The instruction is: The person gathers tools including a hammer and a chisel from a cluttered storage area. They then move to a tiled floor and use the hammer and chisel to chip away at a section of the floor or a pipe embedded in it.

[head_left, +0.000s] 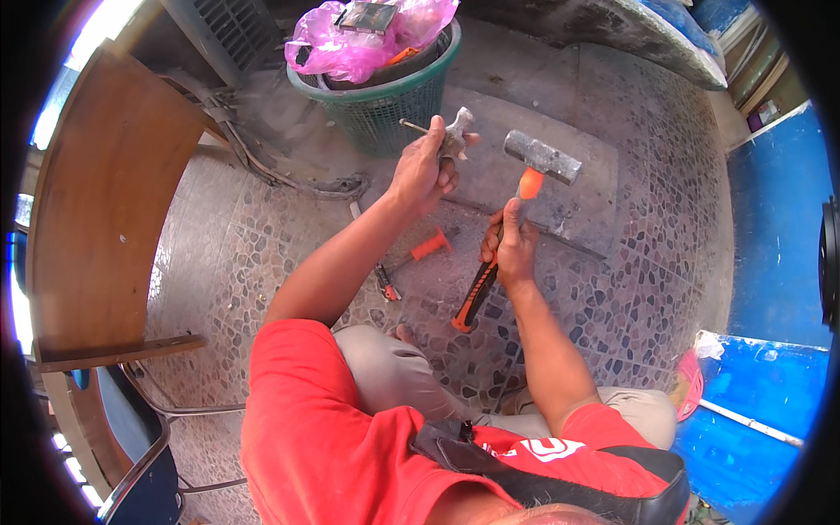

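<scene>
My right hand (510, 245) is wrapped round the black and orange handle of a hammer (544, 158), whose blocky grey steel head points up and away from me. Closed round a rough, pale grey metal-looking piece (457, 133) is my left hand (423, 171); the exact kind of this piece I cannot make out. A thin nail-like rod (414, 126) sticks out to the left by its fingers. Both hands are raised over the floor. Below them lie a tool with an orange-red handle (430, 245) and a red-and-black handled tool (385, 283).
Beyond my hands stands a green basket (385, 114) with pink plastic bags (350, 44) in it. A flat grey slab (569, 188) lies on the pebble-patterned floor (647, 289). Cables (262, 171) run at the left near a wooden panel (114, 210). Blue panels (779, 227) stand at the right.
</scene>
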Demonstrator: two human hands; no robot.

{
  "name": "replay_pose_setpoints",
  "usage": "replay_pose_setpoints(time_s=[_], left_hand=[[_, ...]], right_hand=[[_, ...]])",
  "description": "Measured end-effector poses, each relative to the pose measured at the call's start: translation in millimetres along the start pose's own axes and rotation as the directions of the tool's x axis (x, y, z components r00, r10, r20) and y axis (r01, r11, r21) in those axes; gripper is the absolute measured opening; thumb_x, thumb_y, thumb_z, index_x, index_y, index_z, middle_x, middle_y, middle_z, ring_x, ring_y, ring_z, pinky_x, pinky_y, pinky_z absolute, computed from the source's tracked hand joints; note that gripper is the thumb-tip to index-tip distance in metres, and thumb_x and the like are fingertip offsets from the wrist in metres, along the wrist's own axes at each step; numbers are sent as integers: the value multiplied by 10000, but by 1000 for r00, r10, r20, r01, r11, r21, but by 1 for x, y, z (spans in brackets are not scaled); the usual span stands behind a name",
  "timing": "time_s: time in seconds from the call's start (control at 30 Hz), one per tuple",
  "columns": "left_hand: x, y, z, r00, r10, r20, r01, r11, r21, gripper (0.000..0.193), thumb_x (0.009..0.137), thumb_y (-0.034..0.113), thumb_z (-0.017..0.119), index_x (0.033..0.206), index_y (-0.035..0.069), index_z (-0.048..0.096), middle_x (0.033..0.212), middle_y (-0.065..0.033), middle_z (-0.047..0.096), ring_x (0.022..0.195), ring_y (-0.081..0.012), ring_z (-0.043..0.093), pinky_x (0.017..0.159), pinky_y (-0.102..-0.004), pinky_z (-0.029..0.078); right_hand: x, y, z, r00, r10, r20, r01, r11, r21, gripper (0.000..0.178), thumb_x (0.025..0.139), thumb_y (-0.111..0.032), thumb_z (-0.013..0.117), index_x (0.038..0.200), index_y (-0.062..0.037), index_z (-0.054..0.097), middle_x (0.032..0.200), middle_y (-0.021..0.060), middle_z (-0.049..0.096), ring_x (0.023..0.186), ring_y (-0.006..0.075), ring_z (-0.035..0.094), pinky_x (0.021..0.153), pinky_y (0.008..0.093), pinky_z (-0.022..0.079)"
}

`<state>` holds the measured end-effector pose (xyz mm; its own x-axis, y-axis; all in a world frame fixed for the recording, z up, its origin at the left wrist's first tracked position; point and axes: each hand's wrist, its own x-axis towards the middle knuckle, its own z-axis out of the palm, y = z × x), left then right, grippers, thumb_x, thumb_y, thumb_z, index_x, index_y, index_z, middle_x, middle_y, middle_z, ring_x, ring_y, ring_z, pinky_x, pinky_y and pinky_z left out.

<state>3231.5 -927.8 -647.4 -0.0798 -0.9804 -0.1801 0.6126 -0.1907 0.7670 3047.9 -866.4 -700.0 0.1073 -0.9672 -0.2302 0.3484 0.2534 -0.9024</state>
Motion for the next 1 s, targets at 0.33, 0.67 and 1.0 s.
replay_pose_setpoints(time_s=[0.33, 0.67, 1.0], left_hand=[[-17, -22, 3, 748, 451, 486, -588, 112, 801, 443, 802, 150, 807, 1213, 39, 681, 929, -164, 735, 757, -215, 725, 712, -318, 561], [-11, -33, -1, 743, 387, 545, -599, 23, 800, 347, 783, 178, 816, 1092, 46, 727, 951, -142, 741, 791, -280, 730, 694, -341, 580], [-6, -45, -7, 792, 313, 524, -540, -42, 841, 337, 799, 221, 799, 1074, 37, 732, 927, -138, 701, 775, -320, 697, 666, -383, 555]], right_hand=[[31, 84, -99, 816, 577, 24, -568, 794, 215, 486, 897, -576, 671, 911, -112, 529, 558, -33, 430, 416, 112, 445, 415, 296, 415], [35, 106, -135, 799, 601, -1, -585, 778, 226, 489, 875, -596, 685, 862, -127, 549, 550, -39, 420, 416, 112, 430, 419, 299, 399], [42, 125, -151, 955, -55, -291, -288, 56, -956, 663, 905, -625, 595, 874, 34, 664, 745, 174, 705, 645, 394, 675, 632, 479, 536]])
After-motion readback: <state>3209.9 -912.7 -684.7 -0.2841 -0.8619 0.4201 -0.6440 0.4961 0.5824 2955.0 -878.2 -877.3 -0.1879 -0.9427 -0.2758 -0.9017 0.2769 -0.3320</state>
